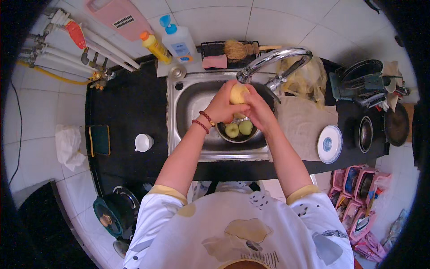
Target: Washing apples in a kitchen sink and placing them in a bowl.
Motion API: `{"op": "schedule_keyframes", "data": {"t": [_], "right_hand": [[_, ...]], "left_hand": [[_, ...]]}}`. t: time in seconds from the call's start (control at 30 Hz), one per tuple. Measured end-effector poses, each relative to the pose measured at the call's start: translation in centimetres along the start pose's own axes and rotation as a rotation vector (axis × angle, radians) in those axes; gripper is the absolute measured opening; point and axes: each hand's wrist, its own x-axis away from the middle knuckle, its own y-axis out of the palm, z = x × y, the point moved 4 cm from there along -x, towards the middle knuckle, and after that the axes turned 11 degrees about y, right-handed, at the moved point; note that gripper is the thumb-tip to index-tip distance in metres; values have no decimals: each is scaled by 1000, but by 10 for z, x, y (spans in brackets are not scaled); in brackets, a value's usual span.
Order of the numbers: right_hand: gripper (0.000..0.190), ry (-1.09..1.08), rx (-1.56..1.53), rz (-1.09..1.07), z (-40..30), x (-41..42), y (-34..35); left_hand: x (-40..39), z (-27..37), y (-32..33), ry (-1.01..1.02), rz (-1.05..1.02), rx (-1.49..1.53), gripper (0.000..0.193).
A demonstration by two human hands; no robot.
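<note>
Under the chrome gooseneck faucet (278,55), both my hands grip a round yellow fruit (238,94), probably an apple. My left hand (220,104) has it from the left, with beaded bracelets on that wrist. From the right, the fingers of my right hand (259,107) wrap its other side. Below my hands a round metal bowl (235,140) sits in the stainless steel sink (191,111). Two green fruits (239,129) show at the bowl's front; my hands partly hide more fruit behind them. Whether water is running is hard to tell.
Left of the sink stands a white cup (144,143) on the black countertop (124,107). To the right lie a beige cloth (299,131), a blue-and-white plate (330,144) and a metal bowl (365,134). Detergent bottles (179,43) and a brush (237,49) line the back.
</note>
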Motion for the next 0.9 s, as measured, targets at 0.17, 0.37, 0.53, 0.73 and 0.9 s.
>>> {"op": "schedule_keyframes", "data": {"t": [0.17, 0.37, 0.53, 0.73, 0.9], "right_hand": [[50, -3, 48, 143, 0, 3, 9], [57, 25, 284, 322, -4, 0, 14], [54, 92, 302, 241, -10, 6, 18], [42, 99, 74, -12, -12, 18, 25], [39, 120, -63, -31, 0, 8, 20]], "left_hand": [[-1, -5, 2, 9, -28, 48, 78], [0, 5, 4, -61, -31, 61, 75], [3, -7, -2, 48, -20, 69, 76], [3, 5, -12, -77, -149, 250, 76], [4, 7, -11, -73, -146, 65, 77]]}}
